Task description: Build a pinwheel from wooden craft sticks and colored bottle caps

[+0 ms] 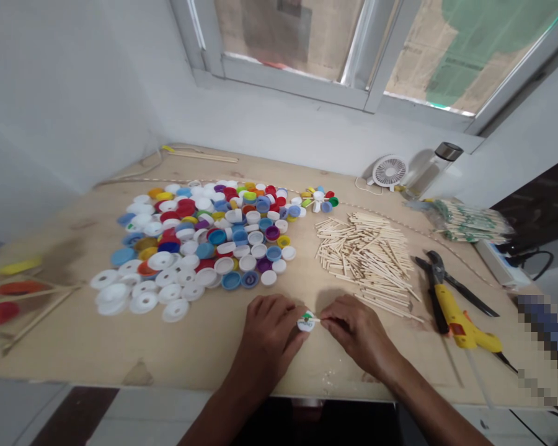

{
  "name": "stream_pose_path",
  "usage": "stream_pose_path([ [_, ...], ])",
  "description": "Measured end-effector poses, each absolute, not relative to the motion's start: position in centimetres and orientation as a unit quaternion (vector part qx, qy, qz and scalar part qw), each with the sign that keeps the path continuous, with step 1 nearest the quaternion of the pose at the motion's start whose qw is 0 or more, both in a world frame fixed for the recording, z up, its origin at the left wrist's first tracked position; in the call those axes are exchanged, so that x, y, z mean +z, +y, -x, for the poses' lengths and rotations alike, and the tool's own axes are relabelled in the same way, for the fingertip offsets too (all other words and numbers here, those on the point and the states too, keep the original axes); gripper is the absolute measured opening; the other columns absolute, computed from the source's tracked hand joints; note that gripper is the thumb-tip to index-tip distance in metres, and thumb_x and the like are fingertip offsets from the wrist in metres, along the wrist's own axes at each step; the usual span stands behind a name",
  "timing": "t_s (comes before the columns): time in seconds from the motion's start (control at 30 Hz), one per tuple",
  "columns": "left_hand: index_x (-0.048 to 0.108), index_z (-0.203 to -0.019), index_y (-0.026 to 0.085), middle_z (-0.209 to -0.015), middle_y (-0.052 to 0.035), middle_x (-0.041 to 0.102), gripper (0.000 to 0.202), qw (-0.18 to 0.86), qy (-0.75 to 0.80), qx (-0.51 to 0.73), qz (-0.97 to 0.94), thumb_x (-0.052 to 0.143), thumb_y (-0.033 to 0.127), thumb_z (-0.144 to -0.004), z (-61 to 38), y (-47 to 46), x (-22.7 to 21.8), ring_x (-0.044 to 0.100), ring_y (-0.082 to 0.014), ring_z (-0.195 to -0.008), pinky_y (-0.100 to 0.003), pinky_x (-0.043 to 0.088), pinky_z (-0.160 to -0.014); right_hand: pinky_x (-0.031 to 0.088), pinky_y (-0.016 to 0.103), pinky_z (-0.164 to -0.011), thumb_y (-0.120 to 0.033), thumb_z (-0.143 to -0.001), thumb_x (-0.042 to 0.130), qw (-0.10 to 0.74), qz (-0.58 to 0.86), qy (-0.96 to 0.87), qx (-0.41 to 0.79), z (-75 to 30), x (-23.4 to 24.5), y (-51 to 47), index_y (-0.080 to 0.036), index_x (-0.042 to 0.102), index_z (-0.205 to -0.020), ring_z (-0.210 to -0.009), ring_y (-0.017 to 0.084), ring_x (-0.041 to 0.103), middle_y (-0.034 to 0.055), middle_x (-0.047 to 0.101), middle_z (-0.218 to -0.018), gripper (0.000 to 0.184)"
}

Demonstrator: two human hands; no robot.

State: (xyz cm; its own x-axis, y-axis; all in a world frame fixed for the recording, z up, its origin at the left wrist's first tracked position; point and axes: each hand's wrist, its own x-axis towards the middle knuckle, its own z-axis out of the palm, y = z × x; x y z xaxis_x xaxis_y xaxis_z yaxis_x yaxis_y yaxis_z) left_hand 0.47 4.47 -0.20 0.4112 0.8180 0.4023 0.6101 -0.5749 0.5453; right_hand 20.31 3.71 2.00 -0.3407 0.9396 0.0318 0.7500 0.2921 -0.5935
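My left hand (268,334) is closed on a white bottle cap (305,324) with green print, gripped between thumb and fingers just above the table. From the right, my right hand (360,337) pinches a short thin wooden stick (317,319). The stick's far end lies against the cap; whether it goes into a hole there I cannot tell. Beyond my left hand spreads a large heap of coloured bottle caps (204,235). A pile of short wooden sticks (367,254) lies just past my right hand.
To the right lie a yellow glue gun (465,328) and black-handled pliers (439,272). Behind them are a bag of sticks (474,220), a power strip (500,263), a glass bottle (434,170) and a small fan (389,172). A wooden stick frame (41,319) stands at left.
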Motion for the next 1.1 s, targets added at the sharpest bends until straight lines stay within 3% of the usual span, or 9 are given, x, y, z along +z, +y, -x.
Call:
stream_pose_path([
  [1.1, 0.066, -0.099, 0.024, -0.093, -0.0039, 0.065, 0.020, 0.146, 0.428, 0.335, -0.826, 0.062, 0.019, -0.080, -0.25, 4.46, -0.73, 0.056, -0.0227, -0.092, -0.041, 0.037, -0.086, 0.043, 0.028, -0.070, -0.017, -0.090, 0.055, 0.222, 0.521, -0.796, 0.211, -20.23, 1.38, 3.65, -0.022, 0.065, -0.083, -0.079, 0.018, 0.057, 0.0016, 0.064, -0.078, 0.013],
])
